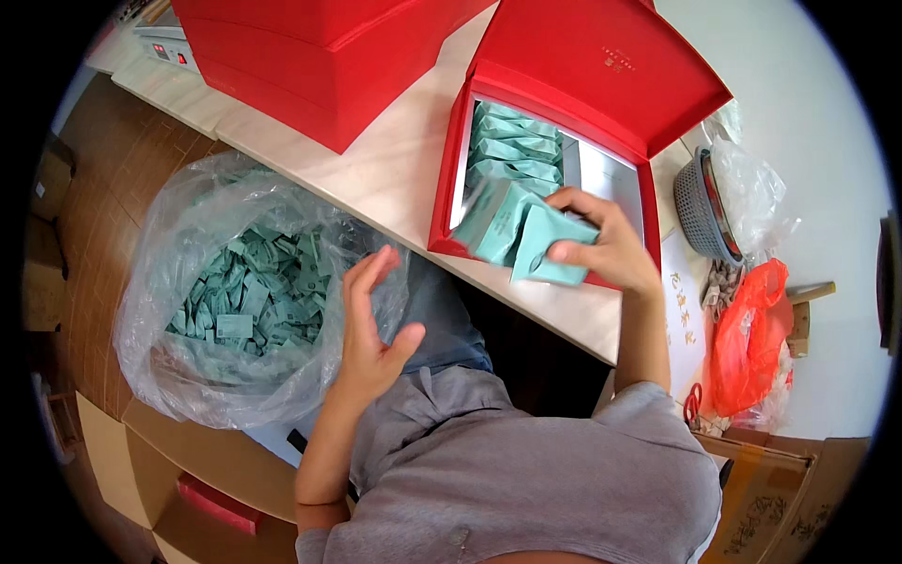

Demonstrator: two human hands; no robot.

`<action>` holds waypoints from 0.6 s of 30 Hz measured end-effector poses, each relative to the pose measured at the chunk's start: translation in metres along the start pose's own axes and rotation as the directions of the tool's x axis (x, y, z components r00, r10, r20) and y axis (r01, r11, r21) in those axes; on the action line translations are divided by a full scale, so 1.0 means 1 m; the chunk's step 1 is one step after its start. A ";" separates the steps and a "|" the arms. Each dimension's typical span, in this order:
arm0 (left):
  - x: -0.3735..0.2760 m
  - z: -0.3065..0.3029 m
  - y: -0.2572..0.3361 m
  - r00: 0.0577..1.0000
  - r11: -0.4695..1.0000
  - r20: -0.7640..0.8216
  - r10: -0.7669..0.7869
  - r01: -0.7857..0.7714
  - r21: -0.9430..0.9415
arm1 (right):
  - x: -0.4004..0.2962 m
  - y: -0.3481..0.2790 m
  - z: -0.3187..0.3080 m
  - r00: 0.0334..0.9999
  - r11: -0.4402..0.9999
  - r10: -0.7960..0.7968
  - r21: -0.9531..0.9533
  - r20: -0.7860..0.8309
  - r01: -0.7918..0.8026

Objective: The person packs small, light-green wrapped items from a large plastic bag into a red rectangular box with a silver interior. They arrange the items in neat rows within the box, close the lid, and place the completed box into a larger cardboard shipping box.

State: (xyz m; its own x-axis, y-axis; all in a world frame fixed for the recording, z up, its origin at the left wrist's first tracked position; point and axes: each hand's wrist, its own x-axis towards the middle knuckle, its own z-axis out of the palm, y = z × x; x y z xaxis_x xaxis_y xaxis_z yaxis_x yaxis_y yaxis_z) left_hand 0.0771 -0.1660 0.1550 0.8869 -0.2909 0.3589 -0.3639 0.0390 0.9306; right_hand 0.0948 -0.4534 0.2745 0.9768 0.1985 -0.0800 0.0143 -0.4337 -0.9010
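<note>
My right hand [602,243] grips several pale green sachets [553,243] over the front edge of an open red gift box [440,204]. Inside that box, a row of similar green sachets [514,144] stands packed in the left compartment, while the right compartment [606,176] shows a pale bare surface. Its lid [578,63] is tipped back and bears small printing. My left hand [373,324] is raised with fingers apart, holding nothing. Beside it, a large clear plastic bag [148,338] holds a heap of loose green sachets [261,289].
Large red boxes [282,77] stand on the marble-patterned table [394,141]. A grey plastic basket [694,204], an orange-red plastic bag [750,345] and red-handled scissors [693,403] lie to the right. An open cardboard box [211,451] sits at lower left, and a taped carton [754,486] at lower right.
</note>
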 end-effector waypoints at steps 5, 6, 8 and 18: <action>-0.003 0.002 -0.009 0.989 0.991 -0.073 -0.129 0.127 -0.034 | 0.007 0.014 -0.024 0.980 0.894 0.132 -0.409 -0.152 -0.184; -0.004 0.000 -0.011 0.985 0.988 -0.084 -0.151 0.148 -0.045 | 0.013 0.018 -0.023 0.988 0.854 0.061 -0.505 -0.142 -0.125; -0.005 -0.004 -0.016 0.975 0.980 -0.106 -0.195 0.189 -0.068 | 0.023 0.018 -0.011 0.984 0.800 0.027 -0.586 -0.178 -0.128; -0.022 -0.015 -0.036 0.939 0.952 -0.182 -0.291 0.265 -0.152 | 0.033 0.029 0.011 0.977 0.732 -0.181 -0.679 -0.115 0.055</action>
State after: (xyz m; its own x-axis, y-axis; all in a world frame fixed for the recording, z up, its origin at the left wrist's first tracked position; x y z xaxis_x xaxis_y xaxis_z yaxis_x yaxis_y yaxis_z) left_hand 0.0753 -0.1466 0.1144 0.9907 -0.1104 0.0793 -0.0677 0.1052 0.9921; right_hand 0.1249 -0.4501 0.2410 0.9761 0.1710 0.1339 0.2096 -0.9035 -0.3739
